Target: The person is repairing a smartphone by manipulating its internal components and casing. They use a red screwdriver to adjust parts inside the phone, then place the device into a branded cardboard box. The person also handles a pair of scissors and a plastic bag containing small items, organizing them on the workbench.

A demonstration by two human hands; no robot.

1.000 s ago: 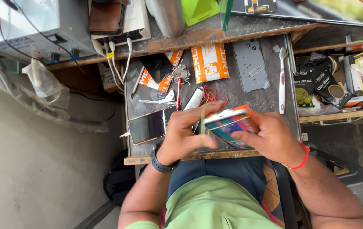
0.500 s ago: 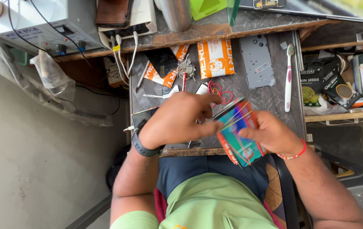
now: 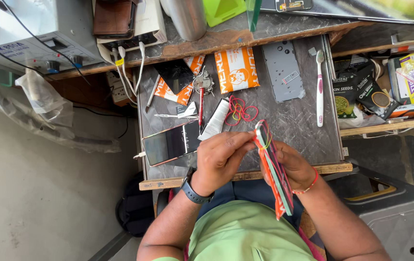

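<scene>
A: The right hand (image 3: pixel 291 166) grips the banded phone (image 3: pixel 272 166) edge-up above the tray's (image 3: pixel 245 176) front edge.
B: The left hand's (image 3: pixel 221 157) fingers pinch its bands; overstretched, one could snap.

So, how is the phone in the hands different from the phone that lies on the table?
The held phone stands on edge, wrapped in coloured rubber bands; the table phone lies flat, screen up, unwrapped. Both hands, left and right, grip the first; none touches the second. Both are slim slabs.
</scene>
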